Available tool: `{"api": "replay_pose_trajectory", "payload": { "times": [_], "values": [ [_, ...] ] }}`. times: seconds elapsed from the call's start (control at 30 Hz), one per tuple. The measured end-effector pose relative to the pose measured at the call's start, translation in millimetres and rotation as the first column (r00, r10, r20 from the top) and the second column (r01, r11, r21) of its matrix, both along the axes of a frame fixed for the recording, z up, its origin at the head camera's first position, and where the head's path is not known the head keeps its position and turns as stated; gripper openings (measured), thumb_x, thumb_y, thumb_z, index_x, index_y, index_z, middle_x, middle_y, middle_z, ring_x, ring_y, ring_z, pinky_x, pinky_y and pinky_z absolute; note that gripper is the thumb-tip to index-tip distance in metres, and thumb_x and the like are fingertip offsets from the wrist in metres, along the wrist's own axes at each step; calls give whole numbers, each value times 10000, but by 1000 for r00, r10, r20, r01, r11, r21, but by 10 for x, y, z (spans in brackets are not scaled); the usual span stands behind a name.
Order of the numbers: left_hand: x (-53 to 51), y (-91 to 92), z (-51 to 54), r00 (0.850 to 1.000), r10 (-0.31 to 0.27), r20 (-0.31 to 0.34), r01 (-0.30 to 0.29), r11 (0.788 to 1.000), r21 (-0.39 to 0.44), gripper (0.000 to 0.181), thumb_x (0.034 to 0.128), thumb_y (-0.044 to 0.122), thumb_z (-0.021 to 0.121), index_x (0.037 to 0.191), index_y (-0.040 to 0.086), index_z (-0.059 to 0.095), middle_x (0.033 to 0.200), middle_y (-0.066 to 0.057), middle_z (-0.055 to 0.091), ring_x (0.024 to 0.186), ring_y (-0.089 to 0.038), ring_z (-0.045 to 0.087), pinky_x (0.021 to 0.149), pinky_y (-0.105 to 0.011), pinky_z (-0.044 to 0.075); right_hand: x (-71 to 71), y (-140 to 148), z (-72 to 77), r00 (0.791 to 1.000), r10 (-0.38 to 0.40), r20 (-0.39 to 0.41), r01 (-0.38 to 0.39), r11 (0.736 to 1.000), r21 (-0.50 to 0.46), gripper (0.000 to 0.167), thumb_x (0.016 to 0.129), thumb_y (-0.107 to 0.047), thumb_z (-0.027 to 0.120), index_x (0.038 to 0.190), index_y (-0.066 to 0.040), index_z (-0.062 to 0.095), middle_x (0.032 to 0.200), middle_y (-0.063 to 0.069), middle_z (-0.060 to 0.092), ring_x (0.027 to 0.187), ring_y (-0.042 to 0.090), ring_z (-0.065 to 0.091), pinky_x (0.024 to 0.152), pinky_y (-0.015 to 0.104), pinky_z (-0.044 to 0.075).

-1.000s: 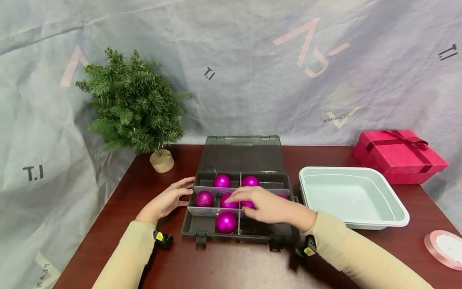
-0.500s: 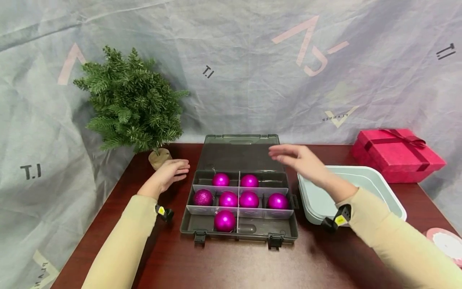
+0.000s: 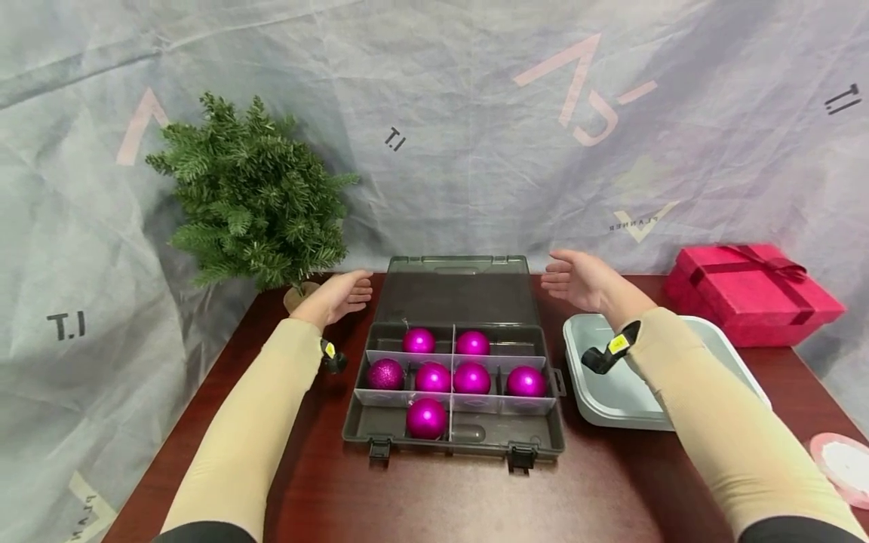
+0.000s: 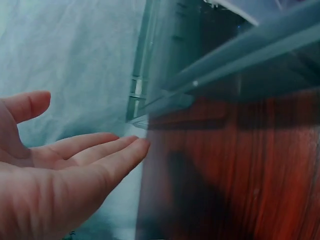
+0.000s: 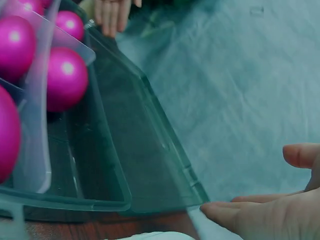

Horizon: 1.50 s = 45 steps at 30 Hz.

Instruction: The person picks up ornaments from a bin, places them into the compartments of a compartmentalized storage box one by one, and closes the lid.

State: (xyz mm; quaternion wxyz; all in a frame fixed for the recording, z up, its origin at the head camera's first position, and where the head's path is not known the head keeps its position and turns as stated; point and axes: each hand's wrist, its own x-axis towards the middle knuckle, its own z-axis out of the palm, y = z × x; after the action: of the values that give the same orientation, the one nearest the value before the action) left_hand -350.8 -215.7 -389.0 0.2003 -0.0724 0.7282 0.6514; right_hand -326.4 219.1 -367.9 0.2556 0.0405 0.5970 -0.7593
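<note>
A dark see-through divided plastic box [image 3: 502,437] sits on the table, its lid [image 3: 453,298] folded back flat behind it. Several magenta Christmas baubles [image 3: 431,377] lie in its compartments; one at the left, a glitter bauble [image 3: 385,374], is sparkly. My left hand [image 3: 345,294] hovers left of the lid with fingers extended, holding nothing. On the lid's other side is my right hand [image 3: 577,280], thumb raised and fingers straight, also holding nothing. In the right wrist view its fingertips [image 5: 217,210] appear near the lid's corner; contact cannot be told.
A small artificial fir tree [image 3: 258,196] with a wooden base stands behind my left hand. Under my right forearm is a pale plastic tub [image 3: 591,407]. A red gift box [image 3: 753,294] and a pink ribbon spool [image 3: 842,467] are at the right. Grey cloth [image 3: 462,181] hangs behind.
My right hand has left the baubles and moved up and right to beside the lid. The left hand has moved from the box's left side up toward the lid.
</note>
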Motion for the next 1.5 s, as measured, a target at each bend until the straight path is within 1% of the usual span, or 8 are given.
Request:
{"api": "replay_pose_trajectory", "payload": {
  "times": [0.1,0.23,0.4,0.5,0.77,0.9,1.23,1.5],
  "values": [
    [-45,59,-35,999,10,38,-9,1000,-7,652,1080,279,406,1557,-125,224,1595,-297,284,1467,-389,313,1177,-449,272,-88,45,-89,996,30,81,-29,1000,-12,735,1102,-352,206,1540,87,-189,1626,297,-180,1518,387,-100,1214,419,-2],
    [-80,118,-53,997,16,74,-16,1000,-1,638,1089,301,356,1542,-137,255,1570,-321,310,1456,-403,327,1176,-449,275,-170,87,-192,987,77,144,-78,997,-5,728,1098,-359,173,1528,83,-214,1603,316,-220,1500,416,-145,1206,438,-31],
    [-101,160,-55,992,27,121,-29,999,22,627,1093,297,317,1536,-144,267,1582,-322,281,1461,-410,311,1179,-450,268,-233,68,-273,975,163,150,-169,985,25,683,1105,-305,145,1513,119,-202,1587,348,-212,1492,465,-122,1205,479,-9],
    [-110,178,-55,991,36,128,-40,999,26,621,1087,282,302,1529,-153,273,1584,-322,270,1458,-408,315,1174,-449,278,-253,25,-287,971,195,140,-204,978,47,668,1104,-285,135,1511,145,-172,1587,365,-185,1492,476,-101,1208,486,14],
    [-79,211,-46,991,78,106,-84,995,48,586,1084,223,281,1534,-150,259,1590,-311,275,1461,-400,315,1167,-458,293,-215,-61,-264,981,145,130,-152,987,49,620,1101,-229,120,1529,155,-110,1609,366,-100,1506,458,-26,1215,466,67],
    [-43,229,-20,992,101,69,-107,991,75,569,1087,203,265,1549,-128,251,1609,-284,264,1476,-392,291,1175,-455,278,-183,-60,-241,988,111,105,-115,993,34,600,1095,-208,98,1537,146,-99,1614,356,-96,1512,431,-27,1215,457,70],
    [106,221,101,989,142,-27,-138,985,108,547,1089,168,216,1557,-111,256,1600,-283,292,1478,-355,308,1183,-411,264,-52,-62,-108,997,59,51,-59,998,6,604,1096,-208,125,1553,153,-36,1632,330,-66,1523,395,-13,1217,447,81],
    [246,266,230,982,159,-104,-148,983,106,544,1060,128,222,1525,-147,289,1578,-296,326,1457,-383,332,1179,-425,272,76,-2,24,996,75,-38,-72,995,62,614,1093,-209,194,1555,162,34,1641,321,28,1520,413,67,1217,458,98]
  ]
}}
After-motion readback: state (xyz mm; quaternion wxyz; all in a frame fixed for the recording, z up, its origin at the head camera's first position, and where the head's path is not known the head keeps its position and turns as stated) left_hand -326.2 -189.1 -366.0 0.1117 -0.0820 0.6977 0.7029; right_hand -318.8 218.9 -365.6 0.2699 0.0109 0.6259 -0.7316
